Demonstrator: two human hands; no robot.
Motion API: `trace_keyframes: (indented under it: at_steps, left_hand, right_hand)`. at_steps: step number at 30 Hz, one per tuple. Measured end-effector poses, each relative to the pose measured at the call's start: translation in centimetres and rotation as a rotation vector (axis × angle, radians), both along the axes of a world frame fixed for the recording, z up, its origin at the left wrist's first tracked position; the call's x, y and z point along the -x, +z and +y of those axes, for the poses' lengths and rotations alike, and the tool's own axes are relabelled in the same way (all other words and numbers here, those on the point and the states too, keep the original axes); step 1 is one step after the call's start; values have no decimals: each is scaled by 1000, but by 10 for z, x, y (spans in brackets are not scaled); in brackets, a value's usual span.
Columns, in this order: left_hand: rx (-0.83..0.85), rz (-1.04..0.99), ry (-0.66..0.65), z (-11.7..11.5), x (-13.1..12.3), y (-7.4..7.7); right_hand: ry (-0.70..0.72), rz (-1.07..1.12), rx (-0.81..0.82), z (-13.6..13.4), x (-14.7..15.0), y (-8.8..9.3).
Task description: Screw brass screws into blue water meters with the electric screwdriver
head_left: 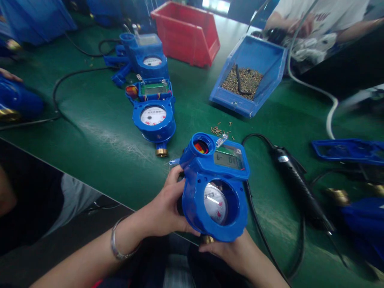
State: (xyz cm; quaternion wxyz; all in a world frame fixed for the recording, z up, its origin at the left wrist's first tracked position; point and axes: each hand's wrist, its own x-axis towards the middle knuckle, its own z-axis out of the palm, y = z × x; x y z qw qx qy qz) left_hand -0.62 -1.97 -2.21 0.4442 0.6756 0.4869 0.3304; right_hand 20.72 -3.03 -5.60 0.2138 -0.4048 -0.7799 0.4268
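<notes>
Meter (214, 188), blue, with a round dial below and a small display above, is held just over the near edge of the counter (99, 136), face up toward the camera. Left grip (165, 208) is clasped on the meter's left side, with a metal bracelet (115, 244) at the wrist. Right grip (234, 250) cradles the lower rim from beneath, fingers curled against the housing beside a brass fitting.

A black power driver (300, 188) with its cable lies just right of the meter. Loose screws (220, 129) are scattered just beyond it. A second meter (154, 116) lies further back to the left, and a third meter (144, 58) behind that. A blue bin (267, 52) holding screws sits beyond the loose ones, with a red bin (186, 34) further back. A co-worker's hand (300, 28) is at the far right edge.
</notes>
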Motion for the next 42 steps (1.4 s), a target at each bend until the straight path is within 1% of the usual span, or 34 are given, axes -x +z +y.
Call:
trace_keyframes:
  at_steps: [3,5,9,12,16,19,22,25,26,27,28,29,30,31,32,34,36,38,39,42]
  left_hand:
    - [-32,-19,-4,-1,0,-3]
    - [-54,-15,21,-4,-2,-6]
    - [-81,-36,101,-9,-7,-11]
    - [-113,-57,141,-12,-11,-14]
    - [-167,-18,203,-15,-15,-17]
    - [-205,-2,224,-16,-17,-19]
    - [-213,-3,212,-14,-18,-19]
    - [-214,5,189,-12,-15,-19]
    - [-221,11,186,-12,-14,-20]
    - [-223,18,189,-13,-13,-20]
    - [-210,19,199,-15,-13,-20]
    - [-177,-8,211,-17,-12,-20]
    - [-126,-78,226,-19,-13,-20]
    - [-56,-192,238,-21,-14,-19]
    - [33,-335,257,-22,-16,-18]
    - [256,-625,326,-19,-20,-13]
    - [483,-806,395,-11,-24,-6]
    - [665,-873,434,1,-26,1]
    - [715,-883,440,7,-26,5]
    - [756,-867,466,21,-26,13]
  right_hand:
    - [-33,37,-15,2,4,-1]
    - [-49,45,-37,2,6,-1]
    - [-7,43,-59,2,6,-1]
    - [-21,36,-42,0,4,-3]
    - [-59,49,5,-3,6,-10]
    - [-82,61,10,-4,11,-10]
    - [-75,39,34,0,10,1]
    - [17,-16,134,11,-9,24]
    - [12,-16,194,16,-17,32]
    - [-38,21,262,21,-25,40]
    - [-120,97,333,26,-32,48]
    - [-218,205,396,30,-35,54]
    - [-311,324,438,34,-36,59]
    - [-370,425,468,37,-34,63]
    - [-401,485,487,40,-29,65]
    - [-445,506,499,44,-15,65]
    - [-510,506,487,46,-3,61]
    - [-543,549,473,48,3,56]
    - [-542,581,473,48,4,53]
    - [-525,679,473,47,1,49]
